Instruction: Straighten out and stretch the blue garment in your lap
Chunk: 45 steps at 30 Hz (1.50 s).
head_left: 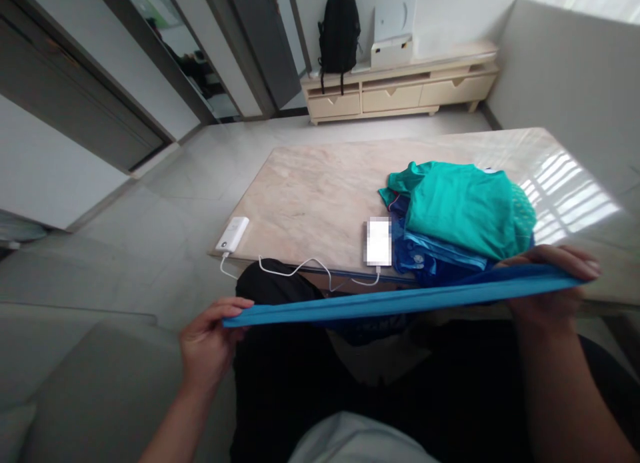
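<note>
A blue garment (380, 305) is stretched between my hands, seen nearly edge-on above my lap, with darker blue cloth hanging below it. Its left end is pinched between the thumb and fingers of my left hand (213, 339). My right hand (547, 293) grips the other end, fingers over the top; it is held a little higher than the left. Just beyond, a pile of clothes lies on the table, with a green shirt (460, 206) on top and dark blue clothing (425, 266) under it. Which kind of garment I hold is hard to make out.
The marble-look table (320, 189) also bears a white power bank (233, 234) with a white cable (300, 266), and a blurred-out device (379, 241) beside the clothes. Behind stands a low cabinet (393, 97) with a black backpack (340, 33) and white boxes (393, 36).
</note>
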Each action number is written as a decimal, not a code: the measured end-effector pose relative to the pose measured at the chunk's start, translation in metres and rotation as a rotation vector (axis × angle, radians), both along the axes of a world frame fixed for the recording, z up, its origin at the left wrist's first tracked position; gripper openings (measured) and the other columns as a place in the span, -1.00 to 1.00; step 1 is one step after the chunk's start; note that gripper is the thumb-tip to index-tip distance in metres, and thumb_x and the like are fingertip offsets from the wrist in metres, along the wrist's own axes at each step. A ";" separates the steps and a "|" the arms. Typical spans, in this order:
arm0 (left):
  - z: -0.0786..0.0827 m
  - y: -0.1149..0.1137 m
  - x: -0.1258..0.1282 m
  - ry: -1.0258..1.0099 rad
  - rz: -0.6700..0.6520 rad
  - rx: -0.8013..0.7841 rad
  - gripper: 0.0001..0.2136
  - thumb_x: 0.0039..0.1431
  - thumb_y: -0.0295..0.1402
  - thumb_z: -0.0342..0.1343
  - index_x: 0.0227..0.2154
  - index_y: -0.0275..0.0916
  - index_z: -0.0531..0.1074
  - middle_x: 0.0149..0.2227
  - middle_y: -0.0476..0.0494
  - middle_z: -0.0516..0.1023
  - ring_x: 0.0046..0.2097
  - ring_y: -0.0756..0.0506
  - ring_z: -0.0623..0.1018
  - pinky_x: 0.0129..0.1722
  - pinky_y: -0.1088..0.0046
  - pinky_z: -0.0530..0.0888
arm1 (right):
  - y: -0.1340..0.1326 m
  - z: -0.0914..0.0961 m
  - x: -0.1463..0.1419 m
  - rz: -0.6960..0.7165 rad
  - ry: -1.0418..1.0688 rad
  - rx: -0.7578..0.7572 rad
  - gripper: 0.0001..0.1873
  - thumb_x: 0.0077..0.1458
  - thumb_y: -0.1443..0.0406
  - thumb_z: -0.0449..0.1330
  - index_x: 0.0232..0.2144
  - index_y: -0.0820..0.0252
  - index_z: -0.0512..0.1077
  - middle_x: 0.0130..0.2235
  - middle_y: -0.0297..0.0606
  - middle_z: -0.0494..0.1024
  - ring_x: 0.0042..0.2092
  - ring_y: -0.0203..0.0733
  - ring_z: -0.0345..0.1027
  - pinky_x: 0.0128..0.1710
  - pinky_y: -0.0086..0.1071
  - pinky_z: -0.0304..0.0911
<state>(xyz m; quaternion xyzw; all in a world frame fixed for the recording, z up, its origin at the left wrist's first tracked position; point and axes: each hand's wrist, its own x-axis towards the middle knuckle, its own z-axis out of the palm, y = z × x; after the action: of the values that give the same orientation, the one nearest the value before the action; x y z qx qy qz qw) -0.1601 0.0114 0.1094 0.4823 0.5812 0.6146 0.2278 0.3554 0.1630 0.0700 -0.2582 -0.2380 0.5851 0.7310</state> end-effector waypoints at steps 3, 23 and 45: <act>0.007 0.007 0.018 -0.100 -0.035 0.046 -0.81 -0.12 -0.39 0.51 -0.54 -0.20 0.56 -0.35 -0.08 0.69 -0.35 -0.09 0.66 -0.49 0.53 0.59 | 0.001 0.002 -0.011 0.006 0.030 0.030 -0.42 -0.32 0.17 0.66 -0.61 0.03 0.26 -0.75 -0.61 -0.27 -0.54 -0.35 -0.68 -0.57 -0.32 -0.41; 0.024 0.017 0.092 -0.558 -0.634 -0.051 -0.78 0.15 -0.21 0.41 -0.49 -0.12 0.51 -0.43 -0.01 0.58 -0.46 -0.05 0.59 -0.53 0.48 0.55 | -0.021 -0.020 -0.084 0.703 -0.118 0.040 -0.12 -0.19 -0.07 0.52 -0.72 0.11 -0.14 -0.82 -0.56 -0.19 -0.70 -0.37 -0.25 -0.64 -0.41 -0.12; -0.008 0.041 0.180 -0.003 -0.617 -0.215 -0.88 0.16 -0.54 0.28 -0.28 -0.27 0.68 -0.28 -0.17 0.65 -0.28 -0.05 0.64 -0.33 0.58 0.54 | -0.040 -0.050 -0.163 1.087 0.065 0.043 -0.79 -0.07 0.35 0.55 -0.42 0.21 0.58 -0.36 -0.36 0.51 -0.34 -0.33 0.42 -0.34 -0.50 0.32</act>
<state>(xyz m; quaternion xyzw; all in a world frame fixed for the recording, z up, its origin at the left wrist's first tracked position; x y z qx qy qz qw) 0.0198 0.0523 0.1013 0.6077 0.4690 0.4525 0.4539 0.1925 0.1232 0.0197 -0.0647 -0.3262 0.8815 0.3353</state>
